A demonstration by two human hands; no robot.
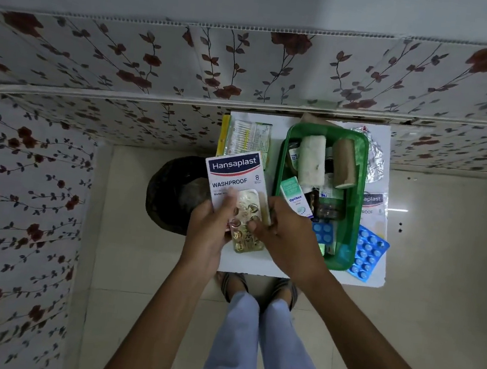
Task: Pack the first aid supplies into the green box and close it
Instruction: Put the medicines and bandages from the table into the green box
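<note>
I stand at a small white table (244,262) against floral-papered walls (25,186), pale tiles underfoot. My left hand (210,229) grips the Hansaplast packet (232,176); my right hand (284,242) pinches the capsule strip (247,216) lying against it. The green box (355,199) sits open, just right, its contents crowded and partly hidden.

dim, flat light | edges bowed — wide-angle | glare on floor (400,210), perhaps a lamp
</note>
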